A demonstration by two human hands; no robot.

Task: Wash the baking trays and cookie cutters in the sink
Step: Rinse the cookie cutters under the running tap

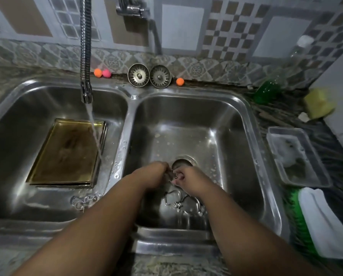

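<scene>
The left hand [156, 174] and right hand [189, 179] both pinched one small cookie cutter [173, 174] above the drain [183, 163] of the right sink bowl [186, 120], likely rubbing it clean; next it would need rinsing where water [96, 140] ran onto the baking trays [65, 156].

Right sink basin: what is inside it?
The left hand and right hand pinch a scalloped cookie cutter above the drain. More cookie cutters lie nearer the person, partly covered by the forearms.
</scene>
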